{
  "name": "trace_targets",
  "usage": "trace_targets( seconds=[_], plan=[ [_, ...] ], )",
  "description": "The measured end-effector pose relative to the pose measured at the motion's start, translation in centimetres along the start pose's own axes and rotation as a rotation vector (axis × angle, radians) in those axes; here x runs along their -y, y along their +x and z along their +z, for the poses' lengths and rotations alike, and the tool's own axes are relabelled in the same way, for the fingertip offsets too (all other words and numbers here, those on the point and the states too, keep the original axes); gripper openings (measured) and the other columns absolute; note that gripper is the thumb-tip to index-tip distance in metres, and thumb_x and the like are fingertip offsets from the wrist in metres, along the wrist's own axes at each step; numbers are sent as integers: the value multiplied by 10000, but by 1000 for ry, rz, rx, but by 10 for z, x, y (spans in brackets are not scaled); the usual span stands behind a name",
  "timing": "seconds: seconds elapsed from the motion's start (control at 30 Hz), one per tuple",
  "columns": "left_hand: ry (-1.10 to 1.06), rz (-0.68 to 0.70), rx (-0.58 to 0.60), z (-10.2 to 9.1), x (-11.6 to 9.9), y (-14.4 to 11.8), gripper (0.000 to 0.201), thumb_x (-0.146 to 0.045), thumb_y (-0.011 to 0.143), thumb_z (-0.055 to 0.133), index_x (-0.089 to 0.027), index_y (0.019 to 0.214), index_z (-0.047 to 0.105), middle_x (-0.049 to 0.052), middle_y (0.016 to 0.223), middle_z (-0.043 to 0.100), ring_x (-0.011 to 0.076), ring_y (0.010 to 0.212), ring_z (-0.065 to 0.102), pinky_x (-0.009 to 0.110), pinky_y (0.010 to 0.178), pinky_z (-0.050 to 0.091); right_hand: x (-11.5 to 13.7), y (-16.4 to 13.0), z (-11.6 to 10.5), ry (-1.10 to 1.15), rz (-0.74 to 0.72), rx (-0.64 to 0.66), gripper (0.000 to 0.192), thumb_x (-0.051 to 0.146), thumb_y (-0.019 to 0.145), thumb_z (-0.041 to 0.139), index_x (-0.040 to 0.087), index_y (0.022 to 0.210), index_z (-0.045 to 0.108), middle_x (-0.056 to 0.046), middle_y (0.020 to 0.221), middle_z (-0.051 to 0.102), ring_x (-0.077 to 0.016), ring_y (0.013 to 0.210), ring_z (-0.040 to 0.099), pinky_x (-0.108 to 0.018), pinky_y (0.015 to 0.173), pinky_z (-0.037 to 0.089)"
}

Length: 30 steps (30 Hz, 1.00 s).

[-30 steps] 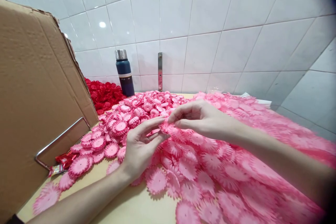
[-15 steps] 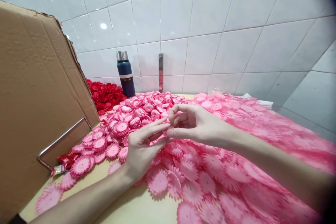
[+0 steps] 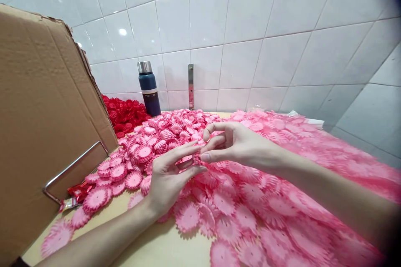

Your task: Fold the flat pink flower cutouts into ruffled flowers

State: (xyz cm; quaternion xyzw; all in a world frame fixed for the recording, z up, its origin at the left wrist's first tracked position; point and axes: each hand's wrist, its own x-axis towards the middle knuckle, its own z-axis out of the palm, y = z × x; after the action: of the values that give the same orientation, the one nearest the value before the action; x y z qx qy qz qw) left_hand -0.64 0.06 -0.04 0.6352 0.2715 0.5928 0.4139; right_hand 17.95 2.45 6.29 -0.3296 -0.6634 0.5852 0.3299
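My left hand (image 3: 171,177) and my right hand (image 3: 233,144) meet above the middle of the pile. Between their fingertips is a small pink petal piece (image 3: 196,159), mostly covered by the fingers. My left thumb and fingers close around it from the left. On the other side, my right thumb and a bent finger pinch its edge, while my right index finger curls above. Beneath lie flat pink petal discs (image 3: 188,217) with fringed edges and tiny centre holes. Curled pink petal pieces (image 3: 144,153) are heaped behind and left of my left hand.
A cardboard box (image 3: 46,112) stands at the left, with a bent metal rod (image 3: 75,164) and a red wrapper (image 3: 79,192) beside it. Red petal pieces (image 3: 125,112) and a blue bottle (image 3: 149,89) sit near the tiled wall (image 3: 244,21). A metal bracket (image 3: 191,85) is upright there.
My right fingers have shifted slightly, with a finger now lower against the petal piece and more of its pink edge showing. My left hand stays nearly in place.
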Motion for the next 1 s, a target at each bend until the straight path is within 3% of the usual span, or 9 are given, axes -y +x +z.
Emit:
trace_targets(
  seconds=[0.27, 0.4, 0.53, 0.63, 0.77, 0.87, 1.0],
  plan=[
    [75, 81, -115, 0, -1, 5, 338, -55, 701, 765, -265, 964, 742, -19, 1027, 740, 144, 1018, 676, 203, 877, 584, 0, 0, -6, -167, -27, -48, 168, 88, 707, 665, 181, 726, 526, 29, 662, 578, -99, 629, 533, -245, 612, 428],
    [78, 99, -134, 2, -2, 6, 343, -47, 692, 769, -259, 959, 734, -32, 998, 750, 125, 971, 693, 189, 875, 582, -5, 4, -12, -240, -72, 31, 87, 112, 737, 612, 174, 776, 659, -15, 750, 649, -129, 701, 585, -269, 654, 459],
    [60, 110, -87, 1, -2, 4, 350, -33, 700, 756, -255, 969, 729, -21, 1038, 741, 137, 994, 689, 210, 879, 587, -7, 6, -11, -364, -91, -21, 145, 161, 747, 612, 176, 839, 723, -53, 832, 711, -179, 776, 641, -303, 690, 490],
    [66, 123, -46, -2, 0, 1, 367, -31, 726, 736, -279, 997, 725, -24, 1093, 723, 133, 1014, 682, 217, 900, 579, -8, 5, -3, -410, -102, -52, 105, 248, 784, 627, 170, 810, 693, -50, 796, 693, -171, 726, 628, -294, 645, 485],
    [141, 165, -21, -5, 2, 0, 389, -33, 738, 728, -300, 1022, 723, -13, 1145, 708, 149, 1036, 678, 231, 894, 583, -10, 3, 9, -429, -84, -198, 153, 307, 788, 651, 181, 839, 581, -16, 719, 627, -134, 627, 567, -253, 543, 441],
    [254, 217, 16, -8, 2, -1, 397, -49, 748, 724, -308, 1049, 722, 2, 1175, 698, 173, 1054, 673, 273, 923, 573, -12, 5, 12, -422, -8, -152, 167, 300, 800, 635, 186, 908, 577, -15, 704, 626, -129, 600, 559, -243, 513, 418],
    [346, 209, -10, -8, 2, -1, 366, -77, 738, 741, -301, 1027, 736, 5, 1148, 712, 179, 1047, 676, 296, 979, 537, -15, 8, 10, -394, 6, -182, 129, 271, 781, 640, 174, 748, 563, -20, 659, 600, -118, 569, 539, -239, 498, 395]
  ],
)
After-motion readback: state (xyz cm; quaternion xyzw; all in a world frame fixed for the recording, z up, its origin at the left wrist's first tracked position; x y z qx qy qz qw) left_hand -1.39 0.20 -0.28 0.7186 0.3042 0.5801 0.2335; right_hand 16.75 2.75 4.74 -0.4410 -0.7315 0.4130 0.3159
